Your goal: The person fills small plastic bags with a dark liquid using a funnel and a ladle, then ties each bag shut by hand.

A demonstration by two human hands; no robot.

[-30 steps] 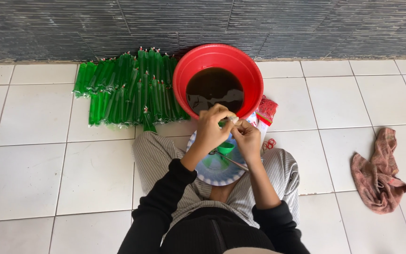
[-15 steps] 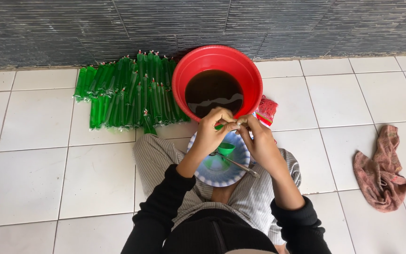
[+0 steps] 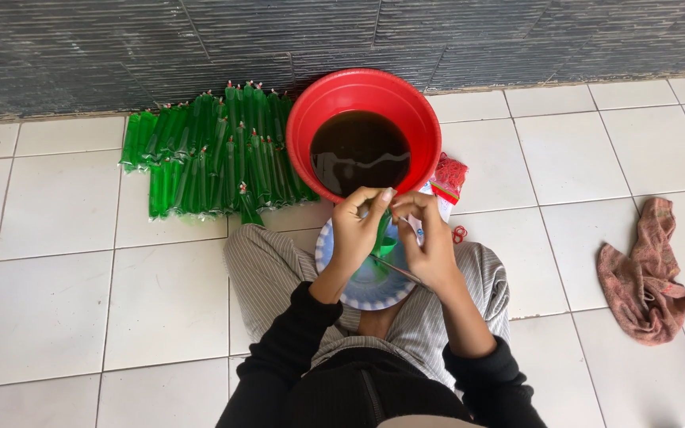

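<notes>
I sit on a white tiled floor with a blue-rimmed plate (image 3: 348,295) on my lap. My left hand (image 3: 357,227) and my right hand (image 3: 427,240) meet above the plate, both pinching the top of a thin green tube bag (image 3: 382,234) that hangs between them. A metal spoon (image 3: 396,270) lies across the plate under my right hand. Just beyond my hands stands a red basin (image 3: 334,101) filled with dark liquid.
Several filled green tube bags (image 3: 208,154) lie in rows on the floor left of the basin, against a dark wall. A red packet of rubber bands (image 3: 449,174) sits right of the basin. A pink crumpled rag (image 3: 644,273) lies at the right.
My hands have stayed together over the plate on the green bag, with the fingers shifting at its top. The view has moved slightly.
</notes>
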